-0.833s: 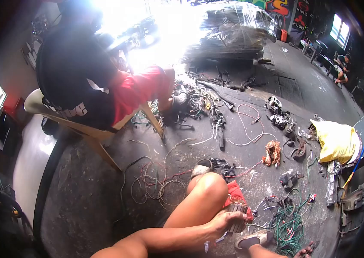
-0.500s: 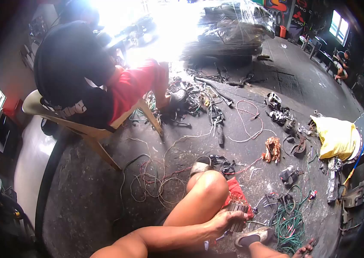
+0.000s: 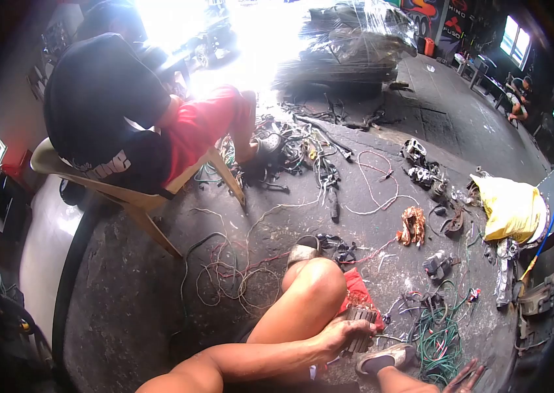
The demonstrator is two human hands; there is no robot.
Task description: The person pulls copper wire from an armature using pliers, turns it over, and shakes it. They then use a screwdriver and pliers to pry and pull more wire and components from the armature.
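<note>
My left hand [image 3: 341,336] is closed around a ribbed metal part [image 3: 360,327], beside my bent knee. Under and behind that part lies a red cloth [image 3: 357,288]. At the bottom right, my right hand [image 3: 465,378] has its fingers spread, with nothing in them; its lower part is cut off by the frame edge. Near it on the floor lies a tangle of green wires [image 3: 437,337]. A shoe [image 3: 387,359] on my foot sits between the two hands.
A person in a black shirt [image 3: 100,98] sits on a chair [image 3: 139,216] at the left. Loose wires [image 3: 241,275], copper strands [image 3: 412,226], metal parts [image 3: 439,265] and a yellow sack [image 3: 511,208] lie around. A wrapped stack [image 3: 349,52] stands behind.
My right hand has come slightly further into view, its fingers now more spread. My left hand still holds the metal part. The seated person appears slightly further left.
</note>
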